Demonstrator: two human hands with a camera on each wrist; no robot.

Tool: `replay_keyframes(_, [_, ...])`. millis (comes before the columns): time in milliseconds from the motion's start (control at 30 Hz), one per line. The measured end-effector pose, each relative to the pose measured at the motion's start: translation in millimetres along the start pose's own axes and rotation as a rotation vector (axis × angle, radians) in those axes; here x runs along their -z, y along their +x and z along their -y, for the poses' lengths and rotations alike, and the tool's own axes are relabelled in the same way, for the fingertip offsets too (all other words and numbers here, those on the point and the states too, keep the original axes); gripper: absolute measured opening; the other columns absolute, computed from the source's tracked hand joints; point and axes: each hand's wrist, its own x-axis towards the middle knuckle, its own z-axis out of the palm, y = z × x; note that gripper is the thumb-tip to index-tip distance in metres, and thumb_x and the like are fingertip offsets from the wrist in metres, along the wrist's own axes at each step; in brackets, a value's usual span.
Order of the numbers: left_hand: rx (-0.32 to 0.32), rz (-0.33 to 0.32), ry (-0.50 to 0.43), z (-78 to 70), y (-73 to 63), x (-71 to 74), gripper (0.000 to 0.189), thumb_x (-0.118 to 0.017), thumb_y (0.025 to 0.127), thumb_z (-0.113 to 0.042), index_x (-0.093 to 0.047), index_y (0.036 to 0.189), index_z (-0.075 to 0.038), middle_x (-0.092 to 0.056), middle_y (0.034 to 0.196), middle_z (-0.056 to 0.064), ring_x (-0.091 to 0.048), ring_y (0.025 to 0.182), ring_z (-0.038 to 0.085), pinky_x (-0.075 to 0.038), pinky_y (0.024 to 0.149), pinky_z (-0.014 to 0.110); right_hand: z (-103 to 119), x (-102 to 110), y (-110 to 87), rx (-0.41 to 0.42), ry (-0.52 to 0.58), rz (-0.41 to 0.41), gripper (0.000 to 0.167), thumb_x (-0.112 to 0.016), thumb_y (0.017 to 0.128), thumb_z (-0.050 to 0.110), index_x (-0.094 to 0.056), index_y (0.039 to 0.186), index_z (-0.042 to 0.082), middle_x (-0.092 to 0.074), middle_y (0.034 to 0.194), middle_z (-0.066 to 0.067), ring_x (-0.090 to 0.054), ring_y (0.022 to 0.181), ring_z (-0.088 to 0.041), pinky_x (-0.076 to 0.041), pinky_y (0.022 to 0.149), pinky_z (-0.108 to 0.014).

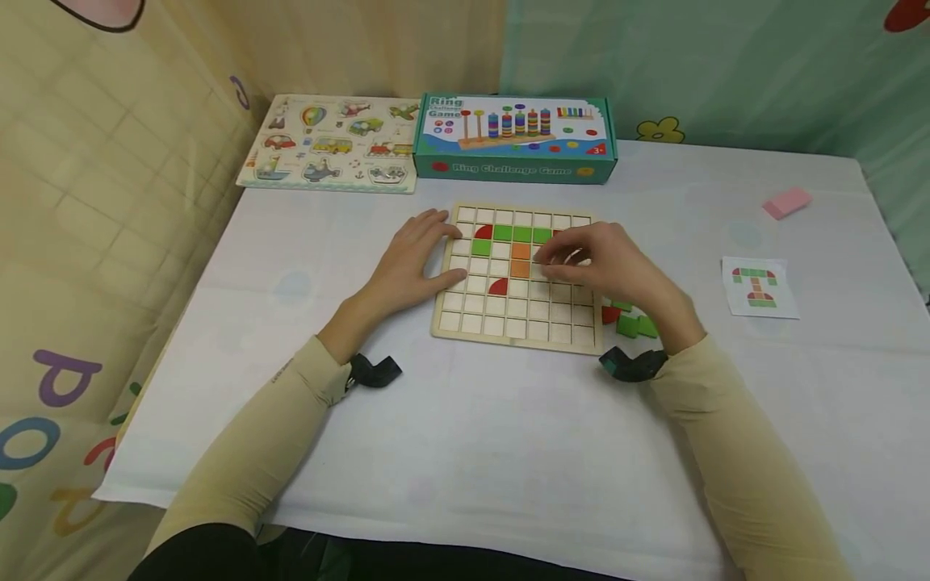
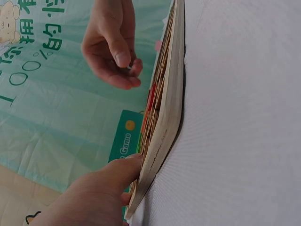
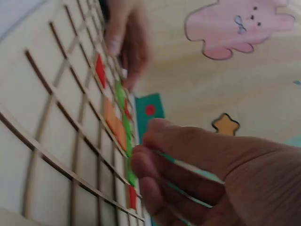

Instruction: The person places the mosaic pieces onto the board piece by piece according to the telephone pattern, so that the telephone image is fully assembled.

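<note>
A wooden grid board (image 1: 517, 340) lies on the white table with red, green and orange tiles in some cells. Along its left edge rests my left hand (image 1: 407, 266); in the left wrist view the left thumb (image 2: 120, 172) touches the rim. My right hand (image 1: 606, 262) hovers over the right half of the board, its fingers loosely curled. No tile shows between the right fingertips (image 3: 143, 162) in the right wrist view. An orange tile (image 1: 520, 269) and a quarter-round red tile (image 1: 498, 286) sit near the middle. Several loose green tiles (image 1: 627, 325) lie partly behind my right wrist.
A pattern card (image 1: 760, 303) lies to the right, with a pink block (image 1: 788, 202) beyond it. At the back stand a Ring Challenge Game box (image 1: 516, 170) and a picture puzzle board (image 1: 330, 182). Curtains hang behind and to the left.
</note>
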Motion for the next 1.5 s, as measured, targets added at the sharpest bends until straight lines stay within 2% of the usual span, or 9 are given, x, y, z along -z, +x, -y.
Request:
replay_keyframes(133, [-0.006,-0.004,-0.004,0.5,1.0,-0.5,0.056,-0.072,0.096,-0.047,-0.056,0.138,-0.013,-0.039,0.168,0.013,-0.022,0.162,0.029,-0.008,0.135,0.047,-11,36,-15.2,-0.137,-0.043,0.112,0.028,-0.079,0.097,0.023,-0.077,0.122,0.011,-0.077,0.116,-0.005,-0.067,0.105,-0.022,-0.056,0.087,-0.026])
replay_keyframes(300, [-0.004,-0.005,0.000,0.9,1.5,-0.4,0.056,-0.072,0.096,-0.047,-0.057,0.137,-0.012,-0.039,0.167,0.014,-0.023,0.161,0.030,-0.009,0.135,0.048,-28,64,-29.7,-0.232,-0.051,0.236,0.034,-0.082,0.094,0.027,-0.075,0.123,0.012,-0.077,0.116,-0.002,-0.070,0.102,-0.019,-0.057,0.082,-0.022])
replay_keyframes(500, [0.004,0.000,-0.007,0.1,1.0,0.3,0.056,-0.072,0.096,-0.046,-0.057,0.138,-0.011,-0.039,0.167,0.014,-0.023,0.161,0.030,-0.009,0.135,0.047,-45,80,-40.4,-0.294,-0.075,0.244,0.037,-0.086,0.090,0.031,-0.075,0.120,0.013,-0.076,0.112,-0.001,-0.069,0.101,-0.017,-0.055,0.081,-0.022])
replay_keyframes(600, [0.007,0.001,-0.007,-0.2,0.6,0.2,0.056,-0.072,0.096,-0.047,-0.057,0.138,-0.012,-0.038,0.168,0.014,-0.023,0.162,0.030,-0.009,0.135,0.047,-55,83,-44.5,-0.321,-0.092,0.279,0.038,-0.087,0.089,0.030,-0.075,0.120,0.012,-0.075,0.110,0.000,-0.067,0.100,-0.016,-0.055,0.081,-0.021])
replay_keyframes(733, [0.008,0.001,-0.008,-1.1,0.3,0.4,0.057,-0.073,0.096,-0.047,-0.057,0.138,-0.012,-0.038,0.168,0.014,-0.022,0.162,0.030,-0.008,0.135,0.047,-69,84,-47.8,-0.314,-0.026,0.336,0.040,-0.086,0.089,0.018,-0.072,0.125,0.009,-0.074,0.114,-0.004,-0.067,0.102,-0.019,-0.058,0.082,-0.022])
replay_keyframes(900, [0.010,0.007,-0.006,-2.3,0.0,1.4,0.057,-0.072,0.096,-0.047,-0.057,0.139,-0.011,-0.037,0.169,0.015,-0.021,0.162,0.030,-0.008,0.135,0.047,-77,80,-46.0,-0.307,0.001,0.324,0.037,-0.086,0.088,0.010,-0.072,0.121,0.007,-0.071,0.105,-0.007,-0.064,0.094,-0.021,-0.058,0.078,-0.023])
replay_keyframes(1067, [0.008,0.005,-0.001,-1.3,0.6,2.1,0.057,-0.072,0.096,-0.046,-0.056,0.139,-0.011,-0.036,0.169,0.015,-0.021,0.162,0.031,-0.009,0.135,0.047,-73,73,-37.8,-0.308,-0.042,0.282,0.031,-0.089,0.086,0.015,-0.073,0.110,0.005,-0.069,0.093,-0.007,-0.062,0.087,-0.021,-0.054,0.073,-0.024])
replay_keyframes(1333, [0.013,0.004,-0.017,-1.0,0.0,0.9,0.058,-0.073,0.096,-0.046,-0.056,0.139,-0.012,-0.036,0.169,0.014,-0.021,0.162,0.030,-0.008,0.135,0.046,-62,71,-36.2,-0.339,-0.147,0.326,0.034,-0.090,0.081,0.011,-0.071,0.109,0.005,-0.066,0.097,-0.009,-0.059,0.093,-0.025,-0.053,0.075,-0.031])
replay_keyframes(1500, [0.006,0.001,-0.022,0.6,-0.6,0.4,0.058,-0.073,0.096,-0.046,-0.056,0.139,-0.012,-0.036,0.169,0.014,-0.021,0.162,0.029,-0.008,0.135,0.046,-62,67,-32.7,-0.331,-0.196,0.302,0.030,-0.089,0.082,0.015,-0.072,0.105,0.005,-0.066,0.093,-0.007,-0.058,0.090,-0.025,-0.051,0.073,-0.033])
